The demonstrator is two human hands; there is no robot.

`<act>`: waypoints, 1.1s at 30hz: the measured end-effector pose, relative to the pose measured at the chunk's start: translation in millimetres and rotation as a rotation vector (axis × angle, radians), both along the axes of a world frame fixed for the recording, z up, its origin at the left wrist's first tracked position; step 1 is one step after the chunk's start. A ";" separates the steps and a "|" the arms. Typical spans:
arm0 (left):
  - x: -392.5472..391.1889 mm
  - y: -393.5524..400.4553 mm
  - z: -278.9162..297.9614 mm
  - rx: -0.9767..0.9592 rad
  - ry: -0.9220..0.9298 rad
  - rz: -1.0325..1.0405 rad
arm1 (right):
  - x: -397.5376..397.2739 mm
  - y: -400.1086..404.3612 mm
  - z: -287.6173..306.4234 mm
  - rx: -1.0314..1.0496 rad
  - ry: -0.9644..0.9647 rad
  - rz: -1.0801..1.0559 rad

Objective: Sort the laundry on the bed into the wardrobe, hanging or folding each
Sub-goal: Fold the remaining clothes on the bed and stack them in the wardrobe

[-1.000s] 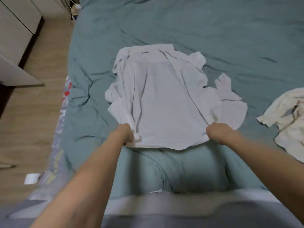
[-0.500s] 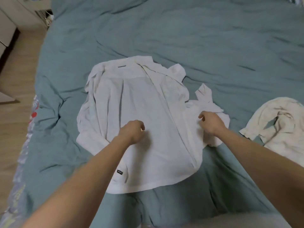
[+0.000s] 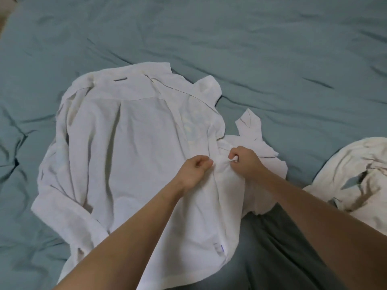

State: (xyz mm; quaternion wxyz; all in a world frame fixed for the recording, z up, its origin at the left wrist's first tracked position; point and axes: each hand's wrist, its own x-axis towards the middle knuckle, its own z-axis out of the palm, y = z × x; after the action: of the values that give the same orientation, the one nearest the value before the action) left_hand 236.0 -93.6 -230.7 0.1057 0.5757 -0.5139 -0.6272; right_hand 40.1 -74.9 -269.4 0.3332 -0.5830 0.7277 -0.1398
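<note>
White shirt (image 3: 129, 155) rumpled, spread on bed (image 3: 251, 49), both hands apparently pinching its right-side fabric

The far half of the bed (image 3: 251, 34) is bare teal sheet, wrinkled but open for a hand to cross. The white shirt (image 3: 129, 153) spreads over the middle, its cuff and sleeve (image 3: 249, 124) jutting right. A strip of sheet separates it from the crumpled cream garment (image 3: 356, 170) at the right edge. Sheet also lies open to the shirt's left.
</note>
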 end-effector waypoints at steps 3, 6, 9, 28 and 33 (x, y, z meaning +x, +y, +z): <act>-17.4 -0.8 18.7 0.263 0.094 0.191 | 7.9 13.6 25.6 -0.160 -0.210 -0.041; -13.0 -1.6 36.6 0.523 0.298 0.309 | 31.1 27.1 57.6 -0.163 -0.398 0.000; 16.4 0.1 52.0 0.629 0.395 0.373 | 67.4 44.2 92.9 -0.143 -0.542 0.089; 159.0 118.8 -9.4 0.080 -0.293 0.239 | 116.0 163.1 32.3 0.280 0.121 0.320; 162.5 135.8 -12.8 0.008 -0.276 0.469 | 126.8 189.2 24.1 0.285 0.417 0.458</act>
State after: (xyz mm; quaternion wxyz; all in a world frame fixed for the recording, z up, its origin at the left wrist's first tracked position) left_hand 398.5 42.1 -243.5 0.1749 0.7593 -0.3738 -0.5032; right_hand 166.9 114.3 -245.3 0.2779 -0.6950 0.6425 0.1639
